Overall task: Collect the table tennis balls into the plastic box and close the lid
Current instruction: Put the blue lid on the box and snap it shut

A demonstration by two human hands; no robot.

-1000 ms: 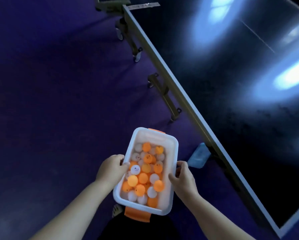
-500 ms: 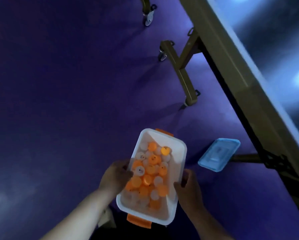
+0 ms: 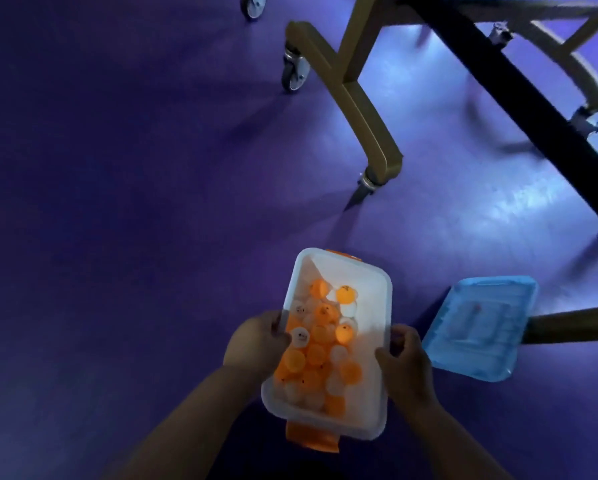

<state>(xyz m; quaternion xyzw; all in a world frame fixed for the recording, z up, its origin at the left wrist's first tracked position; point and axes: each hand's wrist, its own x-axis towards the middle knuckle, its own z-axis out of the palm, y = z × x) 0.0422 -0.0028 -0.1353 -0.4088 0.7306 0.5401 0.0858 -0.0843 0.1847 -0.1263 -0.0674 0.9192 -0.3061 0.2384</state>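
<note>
Gripping box: left hand, right hand.

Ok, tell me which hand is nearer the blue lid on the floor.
Right. The right hand grips the box's right wall, with the blue lid just beyond it. The left hand holds the box's left wall, on the far side from the lid.

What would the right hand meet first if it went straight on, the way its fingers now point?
The right hand grips the box by its long side, fingers pointing inward, so it would press straight into that wall; behind the wall lie the balls. Depth is hard to judge here.
</note>
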